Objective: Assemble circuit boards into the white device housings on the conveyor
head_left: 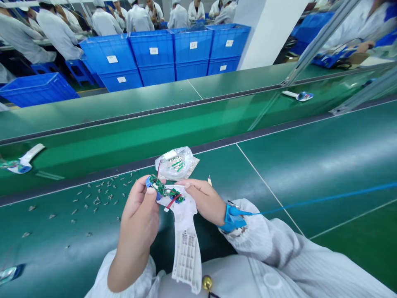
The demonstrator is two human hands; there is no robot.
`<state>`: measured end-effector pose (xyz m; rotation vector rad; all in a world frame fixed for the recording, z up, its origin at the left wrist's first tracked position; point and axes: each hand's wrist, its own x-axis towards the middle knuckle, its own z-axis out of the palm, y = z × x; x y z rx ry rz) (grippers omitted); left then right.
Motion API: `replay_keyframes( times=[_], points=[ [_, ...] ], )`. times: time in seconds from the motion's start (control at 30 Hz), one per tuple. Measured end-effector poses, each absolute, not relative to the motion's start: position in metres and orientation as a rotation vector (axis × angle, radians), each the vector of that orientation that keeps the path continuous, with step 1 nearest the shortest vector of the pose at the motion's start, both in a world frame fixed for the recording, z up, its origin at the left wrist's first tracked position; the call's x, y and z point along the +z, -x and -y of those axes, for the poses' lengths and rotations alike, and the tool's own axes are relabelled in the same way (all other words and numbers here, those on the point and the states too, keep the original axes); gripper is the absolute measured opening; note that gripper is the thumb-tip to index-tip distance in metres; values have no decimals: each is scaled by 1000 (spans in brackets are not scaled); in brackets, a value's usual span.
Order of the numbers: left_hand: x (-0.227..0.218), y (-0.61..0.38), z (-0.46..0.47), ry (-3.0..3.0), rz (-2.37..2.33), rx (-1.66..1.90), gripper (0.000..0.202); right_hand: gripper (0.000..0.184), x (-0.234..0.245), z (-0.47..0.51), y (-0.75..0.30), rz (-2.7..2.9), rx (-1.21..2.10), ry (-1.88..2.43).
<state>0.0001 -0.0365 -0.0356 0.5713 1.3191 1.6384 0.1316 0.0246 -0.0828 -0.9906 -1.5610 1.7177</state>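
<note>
My left hand [141, 211] is closed, thumb and fingers pinching a green circuit board [157, 185] with a blue part at its end. My right hand [203, 198] grips the upper edge of a white plastic housing half [182, 219], thumb on top. The housing's ribbed handle hangs down toward my body. A second small green board [177, 197] with red and black wires lies over the housing's head, and a white connector [166, 210] dangles beside it. A blue wrist strap [234, 218] with a cord circles my right wrist. My fingers hide part of the housing.
Behind my hands sits a clear plastic bag [175, 161] of small metal and green parts. Many small metal pieces [97, 200] lie scattered at left. White housings [29, 159] rest on the green conveyor belt [139, 134]. Blue crates [151, 49] and people in white stand beyond.
</note>
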Motion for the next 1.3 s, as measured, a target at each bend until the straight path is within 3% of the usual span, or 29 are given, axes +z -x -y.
replay_keyframes(
  times=[0.1, 0.23, 0.37, 0.6, 0.9, 1.07, 1.3],
  points=[
    [-41, -1, 35, -530, -1289, 1614, 34, 36, -79, -22, -138, 1619, 1663, 1035],
    [-42, -5, 36, -510, -1244, 1554, 37, 27, -63, -25, -149, 1754, 1233, 793],
    [-41, -5, 37, -513, -1210, 1503, 35, 20, -34, -37, -152, 2262, 990, 348],
    [-39, -7, 36, -549, -1189, 1454, 35, 26, 14, -57, -143, 3160, 858, 302],
    [-34, -9, 34, -606, -1199, 1407, 37, 22, 15, -75, -135, 3222, 1291, -40],
    [-33, -9, 34, -642, -1202, 1395, 37, 24, 15, -76, -141, 3221, 1217, 11],
    [-37, -8, 37, -748, -1222, 1441, 30, 19, 4, -66, -157, 2730, 1448, 348]
  ],
)
